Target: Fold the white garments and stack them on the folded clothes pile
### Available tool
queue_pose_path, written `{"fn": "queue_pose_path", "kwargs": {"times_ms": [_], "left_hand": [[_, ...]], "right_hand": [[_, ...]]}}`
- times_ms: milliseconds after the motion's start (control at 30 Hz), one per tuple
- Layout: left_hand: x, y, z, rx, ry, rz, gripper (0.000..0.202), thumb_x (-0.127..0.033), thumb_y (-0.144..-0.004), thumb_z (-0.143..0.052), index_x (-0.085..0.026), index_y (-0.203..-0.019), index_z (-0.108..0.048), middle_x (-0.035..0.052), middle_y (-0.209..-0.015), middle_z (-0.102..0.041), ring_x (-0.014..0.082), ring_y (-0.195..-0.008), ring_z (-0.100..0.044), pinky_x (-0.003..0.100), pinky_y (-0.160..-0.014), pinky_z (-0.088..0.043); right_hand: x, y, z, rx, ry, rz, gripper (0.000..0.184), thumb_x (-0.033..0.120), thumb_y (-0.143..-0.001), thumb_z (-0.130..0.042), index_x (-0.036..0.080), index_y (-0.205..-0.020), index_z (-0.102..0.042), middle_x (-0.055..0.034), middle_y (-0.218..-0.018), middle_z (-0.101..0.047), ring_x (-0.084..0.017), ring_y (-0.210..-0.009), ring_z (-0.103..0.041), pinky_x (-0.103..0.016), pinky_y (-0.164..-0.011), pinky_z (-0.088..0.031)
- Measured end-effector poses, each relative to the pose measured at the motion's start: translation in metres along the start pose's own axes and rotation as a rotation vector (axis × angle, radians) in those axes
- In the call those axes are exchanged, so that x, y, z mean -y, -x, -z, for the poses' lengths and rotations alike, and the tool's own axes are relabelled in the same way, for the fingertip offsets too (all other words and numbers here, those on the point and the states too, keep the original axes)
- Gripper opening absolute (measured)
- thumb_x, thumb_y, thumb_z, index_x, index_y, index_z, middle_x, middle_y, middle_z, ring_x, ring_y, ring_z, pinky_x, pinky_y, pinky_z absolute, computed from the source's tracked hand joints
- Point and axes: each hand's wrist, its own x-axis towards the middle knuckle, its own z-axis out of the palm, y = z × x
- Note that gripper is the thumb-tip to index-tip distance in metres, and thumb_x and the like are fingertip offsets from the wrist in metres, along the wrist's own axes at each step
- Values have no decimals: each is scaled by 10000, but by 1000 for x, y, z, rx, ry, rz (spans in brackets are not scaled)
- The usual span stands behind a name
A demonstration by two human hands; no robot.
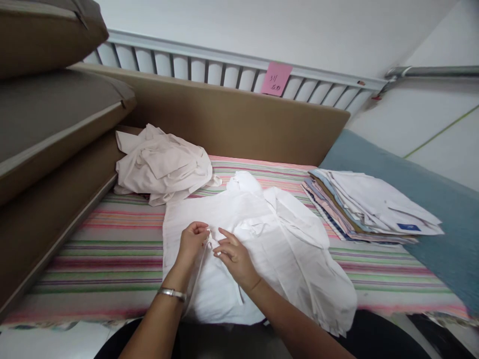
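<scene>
Nearest the camera, two bare forearms are reaching forward over a dark lap, the left wrist wearing a thin silver bracelet (172, 293). The left hand (192, 242) is curling its fingers in tight and pinching a fold along the front edge of a white shirt (269, 234). The right hand (234, 257), just beside it and almost touching, is nipping the same edge between thumb and forefinger while its other fingers are lying loosely bent. Whether a button is sitting between the fingertips is too small to tell. The white shirt is lying spread out flat in the middle of a striped cloth (112, 244), its collar pointing away from the person and its right sleeve and hem trailing toward the near right edge. Farther back on the left, a crumpled cream garment (160, 167) is sitting in a heap on the stripes, apart from the shirt. On the right, a stack of folded shirts (374, 207) is resting half on the stripes and half on a blue cover (441, 234). Brown cushions (48, 124) are leaning in a pile on the far left, a brown board (232, 119) is standing behind everything, and a pink note (276, 79) is hanging on the white railing (187, 62) beyond.
</scene>
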Motion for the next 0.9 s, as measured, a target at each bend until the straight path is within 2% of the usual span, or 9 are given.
{"fn": "queue_pose_path", "kwargs": {"times_ms": [100,167,333,500,700,900], "left_hand": [[1,-9,-3,-31,14,-54,279,-275,-501,-677,-156,-738,-592,-56,-544,-532,59,-444,-450,185,-422,-335],[1,-14,-6,-67,20,-70,271,-276,-514,-662,-162,-746,-583,-62,-550,-518,58,-448,-445,184,-419,-325],[3,-24,-15,-119,37,-92,265,-270,-530,-641,-168,-766,-575,-62,-566,-502,65,-473,-460,190,-433,-329],[13,-33,-22,-152,45,-116,241,-257,-549,-620,-168,-766,-569,-71,-559,-469,53,-461,-428,191,-444,-328],[22,-41,-20,-193,27,-156,221,-230,-585,-588,-163,-794,-567,-62,-586,-479,52,-489,-438,184,-472,-349],[20,-45,-20,-233,26,-184,202,-219,-596,-579,-168,-791,-565,-60,-585,-487,61,-501,-453,188,-479,-360]], "right_hand": [[-6,14,3,-15,63,-11,179,78,-722,-581,226,-744,-681,-46,-1335,-429,-190,-1071,-506,-349,-912,-423],[-7,23,6,-18,92,-7,184,81,-722,-584,233,-749,-684,-44,-1306,-451,-197,-1079,-494,-359,-912,-421],[-4,41,11,-7,122,-30,197,83,-726,-586,244,-759,-694,-47,-1142,-540,-181,-992,-516,-327,-856,-444],[1,46,13,42,118,-60,201,78,-717,-596,246,-759,-698,-35,-928,-579,-163,-906,-533,-292,-792,-447],[10,52,13,61,102,-66,190,87,-709,-617,255,-736,-700,-37,-945,-580,-174,-912,-531,-313,-796,-440],[10,60,12,97,129,-41,183,99,-706,-627,262,-739,-704,-38,-929,-587,-178,-904,-535,-320,-785,-440]]}}
